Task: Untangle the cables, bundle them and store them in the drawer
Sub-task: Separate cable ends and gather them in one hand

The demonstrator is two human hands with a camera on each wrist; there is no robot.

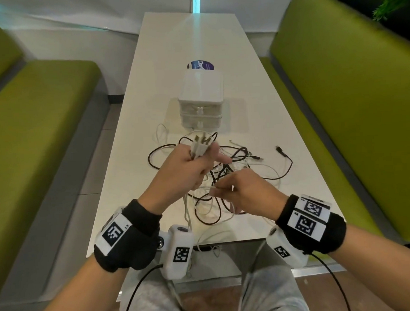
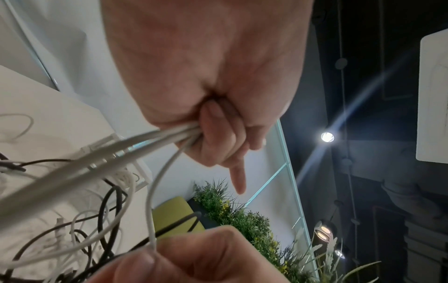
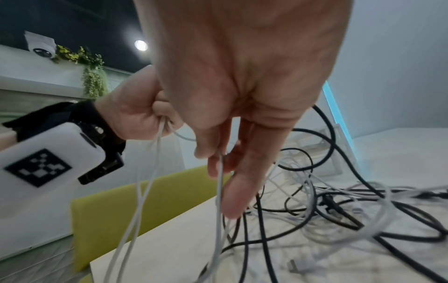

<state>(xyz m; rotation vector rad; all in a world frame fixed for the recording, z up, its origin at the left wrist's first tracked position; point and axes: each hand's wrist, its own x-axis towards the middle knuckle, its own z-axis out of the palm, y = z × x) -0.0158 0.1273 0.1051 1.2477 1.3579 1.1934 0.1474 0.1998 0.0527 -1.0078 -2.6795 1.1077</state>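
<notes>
The left hand (image 1: 185,166) is raised above the table (image 1: 293,151), its fingers closed around folded white cables (image 1: 36,153). The right hand (image 1: 245,191), lower, pinches one white cable strand (image 3: 219,191).

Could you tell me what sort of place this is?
Probably a café or office booth: green benches flank a narrow white table, with plants on a ledge and a ceiling camera.
</notes>
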